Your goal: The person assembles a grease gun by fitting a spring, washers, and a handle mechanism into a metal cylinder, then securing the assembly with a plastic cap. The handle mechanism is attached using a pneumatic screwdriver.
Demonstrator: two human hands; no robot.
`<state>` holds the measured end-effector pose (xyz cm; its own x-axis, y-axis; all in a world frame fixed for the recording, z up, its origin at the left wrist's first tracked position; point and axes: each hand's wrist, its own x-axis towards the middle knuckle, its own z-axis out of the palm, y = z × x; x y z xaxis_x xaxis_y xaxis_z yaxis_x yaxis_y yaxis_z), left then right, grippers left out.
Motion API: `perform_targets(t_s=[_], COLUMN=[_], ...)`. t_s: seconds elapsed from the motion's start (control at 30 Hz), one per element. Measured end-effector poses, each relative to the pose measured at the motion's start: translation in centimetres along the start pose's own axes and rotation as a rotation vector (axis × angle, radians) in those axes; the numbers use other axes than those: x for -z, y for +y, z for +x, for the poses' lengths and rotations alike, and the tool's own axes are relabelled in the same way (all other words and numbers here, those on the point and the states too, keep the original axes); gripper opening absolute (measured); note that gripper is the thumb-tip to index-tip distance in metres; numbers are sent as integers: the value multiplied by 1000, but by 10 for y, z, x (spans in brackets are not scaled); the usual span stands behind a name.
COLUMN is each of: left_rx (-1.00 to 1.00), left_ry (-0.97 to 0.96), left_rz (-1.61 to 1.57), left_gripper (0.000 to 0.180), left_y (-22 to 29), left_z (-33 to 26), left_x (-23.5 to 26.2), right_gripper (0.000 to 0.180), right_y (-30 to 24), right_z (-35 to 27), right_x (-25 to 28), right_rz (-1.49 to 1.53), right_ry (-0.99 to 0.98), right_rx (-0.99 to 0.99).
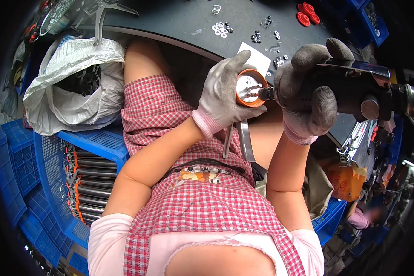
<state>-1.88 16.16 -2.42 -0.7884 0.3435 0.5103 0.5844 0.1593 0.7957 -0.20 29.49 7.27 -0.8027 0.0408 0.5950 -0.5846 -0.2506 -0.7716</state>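
My left hand (217, 89), in a pale grey glove, is closed around a round part with an orange rim (238, 98) and a silvery face. Two metal lever handles (245, 142) stick out below that hand toward my lap; how they join the round part is hidden. In my right hand (324, 108), also gloved, is a black power drill (349, 87) lying sideways, its fingers wrapped round the body. The drill's tip (266, 94) points left and reaches the silvery face; whether it touches a fastener there I cannot tell.
On the dark table (170, 20) lie white washers (220, 30), small dark fasteners (256, 37), a spring (216, 9), red round parts (303, 18) and a white sheet (257, 60). At left, a white sack (37, 99) stands by a blue crate (48, 161) of black tubes (96, 173). Another person (359, 218) sits far right.
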Motion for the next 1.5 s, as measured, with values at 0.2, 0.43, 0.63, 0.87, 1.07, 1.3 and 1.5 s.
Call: perform_targets(t_s=[0.2,0.43,0.63,0.87,1.07,1.3,1.5], left_rx=[4,4,35,121,160,-17,-126], left_ry=[33,-134,-159,-298,-461,-509,-322], left_rz=[-29,-331,663,745,782,723,464], left_gripper=[102,68,18,15,13,14,10], left_y=[-2,-23,-55,-54,-53,-64,-81], left_z=[-3,31,99,108,122,118,108], left_x=[-2,48,64,69,70,75,78], right_gripper=[68,41,48,46,44,40,38], right_y=[-27,-60,-35,-32,37,91,40], right_z=[9,-3,-43,-23,74,106,73], right_x=[-8,54,135,147,202,235,215], right_rz=[76,-899,-1647,-1666,-1561,-1778,-1558], right_ry=[193,433,180,-86,-35,-159,-58], right_rx=[-84,-463,-580,-694,-542,-531,-463])
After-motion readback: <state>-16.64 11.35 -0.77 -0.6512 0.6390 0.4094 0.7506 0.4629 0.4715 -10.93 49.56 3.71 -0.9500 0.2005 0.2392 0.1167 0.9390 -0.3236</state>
